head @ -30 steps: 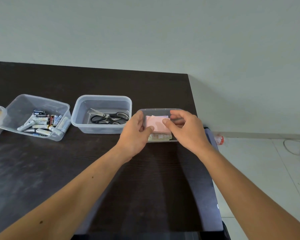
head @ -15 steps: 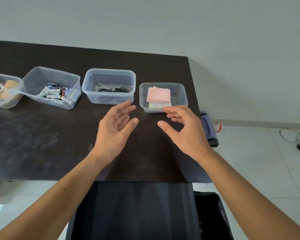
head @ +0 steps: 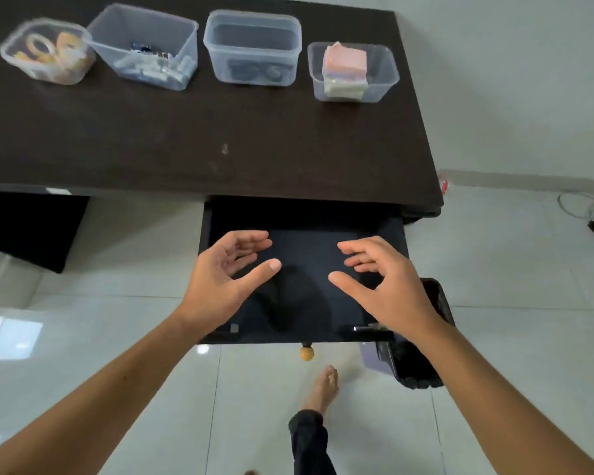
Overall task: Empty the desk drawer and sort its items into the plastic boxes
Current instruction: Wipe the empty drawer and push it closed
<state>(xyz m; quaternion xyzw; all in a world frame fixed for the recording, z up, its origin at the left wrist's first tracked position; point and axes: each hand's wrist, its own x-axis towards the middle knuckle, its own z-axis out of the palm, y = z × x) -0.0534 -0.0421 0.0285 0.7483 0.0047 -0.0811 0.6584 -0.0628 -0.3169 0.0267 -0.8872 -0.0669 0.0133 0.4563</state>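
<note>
both hands are over the open drawer [head: 302, 303], and neither one is holding a thing. the left hand [head: 220, 279] is palm inward, fingers loosely spread and a touch curled, thumb pointing across toward the other hand. the right hand [head: 384, 282] mirrors it, fingers fanned out, thumb reaching in. there's a clear gap between the two thumbs, and dark drawer floor shows through it. the drawer is pulled out from under the desk [head: 186, 142], and what shows of its dark inside looks bare, apart from small metal fittings near the front corners. a round wooden knob [head: 306, 353] sticks out of the drawer front.

up on the desk, four clear plastic boxes sit in a row along the far edge. far left, the tape box [head: 47, 51] with rolls of tape inside. next to it, touching at the rim, the battery box [head: 144, 46], batteries heaped at the bottom. then the scissors box [head: 252, 46], with dark handles showing through its wall. furthest right, a little apart, the notes box [head: 354, 72], holding a stack of sticky notes [head: 345, 68], pink on top.

down below, a bare foot [head: 323, 389] is on the pale tiled floor, and a dark bin [head: 415, 365] stands just right of the drawer.
</note>
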